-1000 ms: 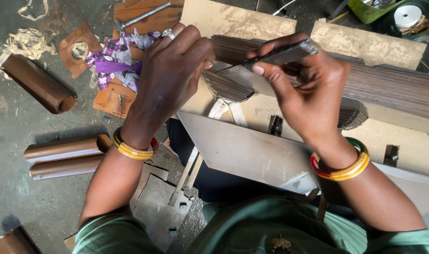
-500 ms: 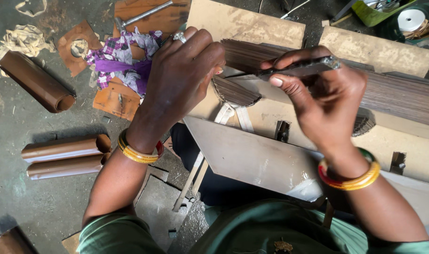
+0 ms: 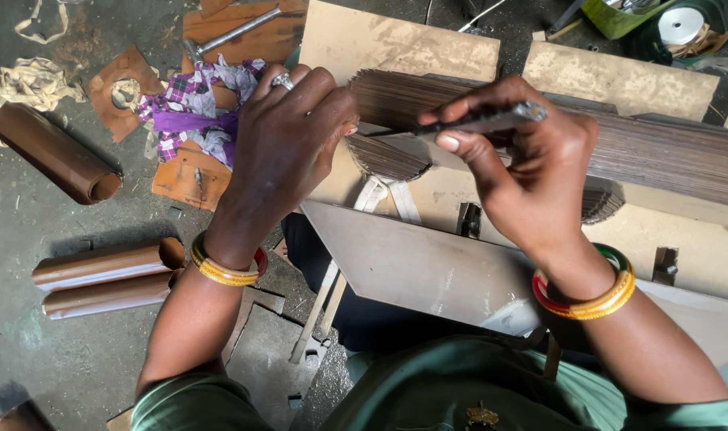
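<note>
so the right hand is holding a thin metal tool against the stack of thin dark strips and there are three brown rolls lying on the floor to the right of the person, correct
Not quite: the brown rolls lie on the floor to the person's left, not the right, as the head view shows. The rest holds: the right hand holds a thin metal tool against the stack of thin dark strips, and there are three rolls.

Right hand (image 3: pixel 531 179) grips a metal tool (image 3: pixel 484 121) (left hand (image 3: pixel 288 144) steadies the thin sheets (image 3: pixel 396 156)).

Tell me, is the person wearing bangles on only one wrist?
No, yellow bangles circle the wrist of the left hand and of the right hand, which holds a thin metal tool.
</note>
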